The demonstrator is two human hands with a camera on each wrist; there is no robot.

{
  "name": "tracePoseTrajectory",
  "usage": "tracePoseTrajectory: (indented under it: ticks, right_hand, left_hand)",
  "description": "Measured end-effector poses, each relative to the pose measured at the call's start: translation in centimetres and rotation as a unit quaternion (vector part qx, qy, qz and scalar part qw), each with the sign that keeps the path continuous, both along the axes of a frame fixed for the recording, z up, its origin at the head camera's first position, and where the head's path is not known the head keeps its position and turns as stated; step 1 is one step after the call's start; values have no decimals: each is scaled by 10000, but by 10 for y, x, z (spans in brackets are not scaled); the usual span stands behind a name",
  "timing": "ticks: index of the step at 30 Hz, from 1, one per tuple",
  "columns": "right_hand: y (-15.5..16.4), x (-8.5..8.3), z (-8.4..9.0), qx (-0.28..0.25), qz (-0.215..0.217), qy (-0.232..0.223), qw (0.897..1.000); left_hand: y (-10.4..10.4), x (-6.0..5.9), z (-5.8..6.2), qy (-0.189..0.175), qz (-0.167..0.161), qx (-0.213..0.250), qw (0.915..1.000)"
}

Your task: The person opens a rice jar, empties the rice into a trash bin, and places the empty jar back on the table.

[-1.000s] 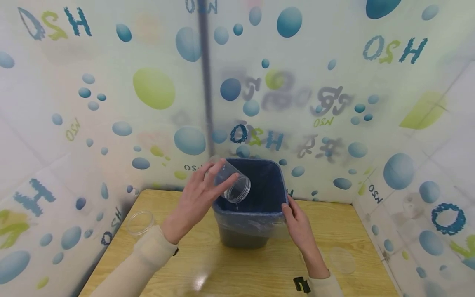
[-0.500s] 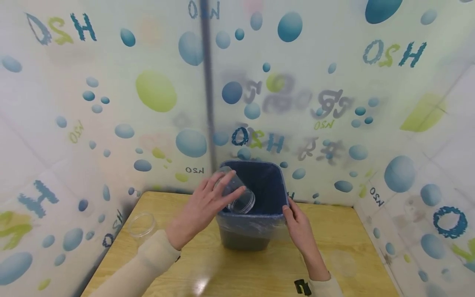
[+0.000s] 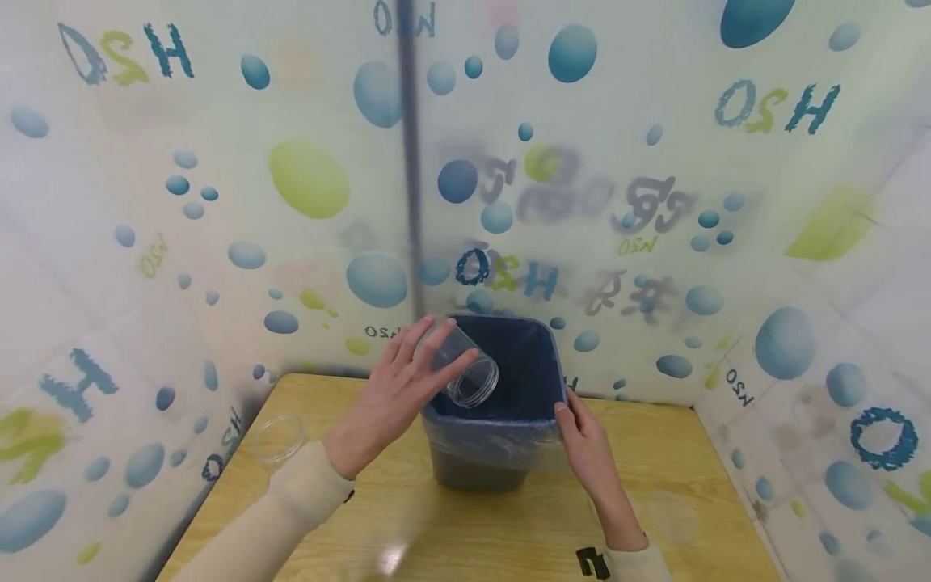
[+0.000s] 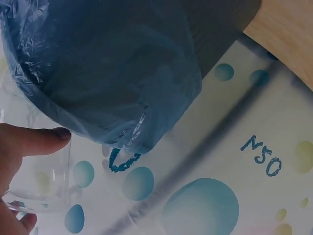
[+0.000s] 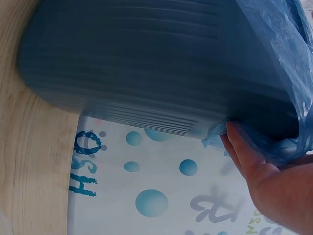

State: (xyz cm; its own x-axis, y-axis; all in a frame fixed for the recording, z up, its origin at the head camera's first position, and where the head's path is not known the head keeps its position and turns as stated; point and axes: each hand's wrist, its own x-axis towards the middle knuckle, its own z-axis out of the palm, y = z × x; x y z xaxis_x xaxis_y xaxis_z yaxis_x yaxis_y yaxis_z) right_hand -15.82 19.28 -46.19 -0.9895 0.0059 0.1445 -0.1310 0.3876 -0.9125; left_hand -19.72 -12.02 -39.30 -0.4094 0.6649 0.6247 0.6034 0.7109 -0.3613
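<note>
Bubble-print walls box in the wooden table (image 3: 509,525). Left hand (image 3: 396,396) has its fingers wrapped round a clear jar (image 3: 465,368), tipped mouth-down over the bin (image 3: 502,457) at the table's back edge. Right hand (image 3: 585,440) holds the bin's near right rim, fingers on the blue liner (image 5: 274,54). Another jar (image 3: 276,436) sits by the left edge, well apart.

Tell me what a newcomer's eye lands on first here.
The left hand holds a clear plastic jar tipped mouth-down over the bin, which is lined with a blue bag and stands at the back of the wooden table. The right hand grips the bin's near right rim. Bubble-patterned walls surround everything.
</note>
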Motion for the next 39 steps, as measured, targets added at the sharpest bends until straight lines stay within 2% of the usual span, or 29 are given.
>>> tracePoseTrajectory:
  ticks: [10, 18, 26, 34, 39]
  right_hand:
    - [0, 0, 1, 24, -10, 73, 10000]
    - [0, -2, -2, 42, -41, 43, 10000]
    - [0, -1, -3, 50, -81, 2, 10000]
    - [0, 0, -1, -53, -28, -26, 10000]
    - [-1, 1, 1, -67, -29, -7, 10000]
  left_hand:
    - [-3, -1, -1, -119, -2, -65, 9999]
    - [-4, 0, -3, -221, -65, 186, 9996]
    - [-4, -2, -4, -149, -70, 825, 9965]
    - [-9, -4, -9, -185, 12, 1550, 9877]
    - [-13, -2, -13, -243, -92, 1908, 9813]
